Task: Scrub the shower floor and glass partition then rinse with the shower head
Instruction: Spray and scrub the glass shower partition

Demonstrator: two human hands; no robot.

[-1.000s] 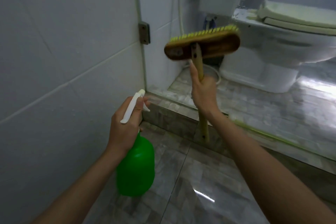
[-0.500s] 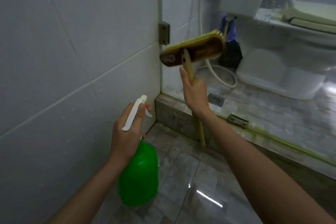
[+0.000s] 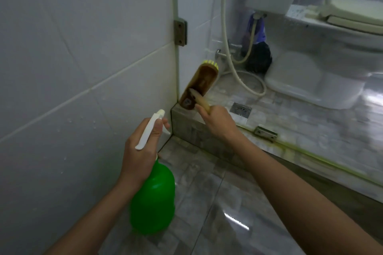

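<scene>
Low in the left half of the frame, the left hand (image 3: pixel 143 151) is wrapped round the neck of a green spray bottle (image 3: pixel 153 198), with a finger laid along its white trigger head (image 3: pixel 149 128), whose nozzle points toward the upper right. The bottle hangs upright from the hand above the grey marbled shower floor (image 3: pixel 207 203), close to the white tiled wall (image 3: pixel 72 47) that fills the left side. At the centre, the right hand (image 3: pixel 217 122) is closed around the pale handle (image 3: pixel 202 101) of a wooden scrub brush (image 3: pixel 200 85), gripping it just beneath the head. The brush head tilts up and to the right, its brown back toward the camera and its yellow bristles (image 3: pixel 210 61) showing only at the upper end. The bristles seem to be against the lower corner of the glass partition (image 3: pixel 207 16), though the clear pane makes contact hard to confirm. The partition stands on a raised stone curb (image 3: pixel 186 124) and is fixed to the wall by a metal bracket (image 3: pixel 180 32) in the upper middle; a second bracket (image 3: pixel 266 133) sits on the curb right of the hand. Through the glass, in the upper right, are a white toilet (image 3: pixel 310 72), a looping white hose (image 3: pixel 228 47) and a square floor drain (image 3: pixel 240 109). The two hands are apart, each holding its own tool.
</scene>
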